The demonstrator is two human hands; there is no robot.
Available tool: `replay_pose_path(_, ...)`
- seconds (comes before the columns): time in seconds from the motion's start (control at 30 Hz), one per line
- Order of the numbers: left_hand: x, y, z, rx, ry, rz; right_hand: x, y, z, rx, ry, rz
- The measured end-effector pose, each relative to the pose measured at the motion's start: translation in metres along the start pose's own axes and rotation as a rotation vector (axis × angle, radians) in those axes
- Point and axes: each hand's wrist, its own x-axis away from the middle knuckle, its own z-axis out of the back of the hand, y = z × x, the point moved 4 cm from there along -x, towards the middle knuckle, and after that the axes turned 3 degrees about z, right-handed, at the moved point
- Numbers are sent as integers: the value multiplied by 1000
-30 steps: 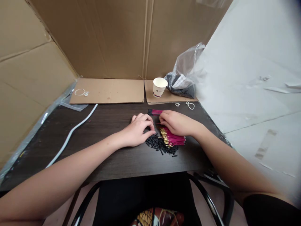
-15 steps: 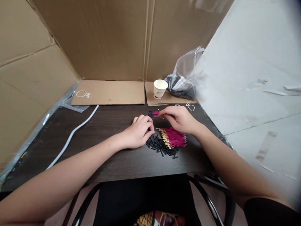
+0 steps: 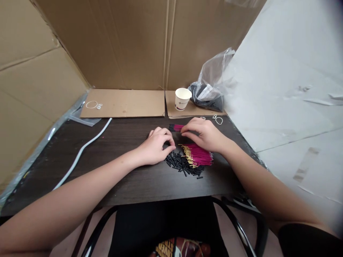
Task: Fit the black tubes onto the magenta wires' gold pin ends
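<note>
My left hand [image 3: 158, 145] rests at the left edge of a pile of short black tubes [image 3: 177, 161], thumb and index finger pinched together. Whatever is between those fingertips is too small to make out. My right hand [image 3: 203, 132] is curled above a thick bundle of magenta wires [image 3: 199, 154] with gold-coloured ends on the left. Its thumb and index tips come close together beside a smaller row of magenta wires [image 3: 177, 127] capped with black tubes at their left ends. Part of that row is hidden behind the fingers, and I cannot see what they pinch.
A paper cup [image 3: 182, 99] and a clear bag of black pieces [image 3: 207, 96] stand on cardboard at the back right. Pale rubber bands [image 3: 219, 120] lie nearby, with others [image 3: 92, 104] at the left. A light-blue tube [image 3: 83, 151] crosses the dark table [image 3: 128, 185].
My right hand's fingertips have shifted slightly at the small row, and the thin wire ends that showed beside them no longer show. My left hand keeps its pinch by the black tubes.
</note>
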Motion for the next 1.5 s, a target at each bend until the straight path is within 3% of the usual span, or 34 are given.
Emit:
replay_pose_path(0.27, 1, 3, -3, -82, -20, -34, 4, 6, -7, -80, -57, -45)
replay_pose_path(0.43, -4, -5, 6, 148, 107, 61, 2, 6, -6, -134, -43, -134)
replay_pose_path(0.63, -6, -13, 9, 334, 161, 127, 4, 6, -4, -272, -44, -232)
replay_pose_path(0.9, -6, -12, 10, 214, 152, 61, 9, 14, -5, -427, -67, -348)
replay_pose_path(1.07, -6, -12, 11, 202, 150, 68, 10, 33, 14, -296, -36, -372)
replay_pose_path(1.3, -5, -13, 10, 181, 140, 104, 29, 77, 41, -208, -180, -509)
replay_pose_path(1.5, -4, -13, 10, 163, 131, 88, 34, 91, 49, -191, -181, -524)
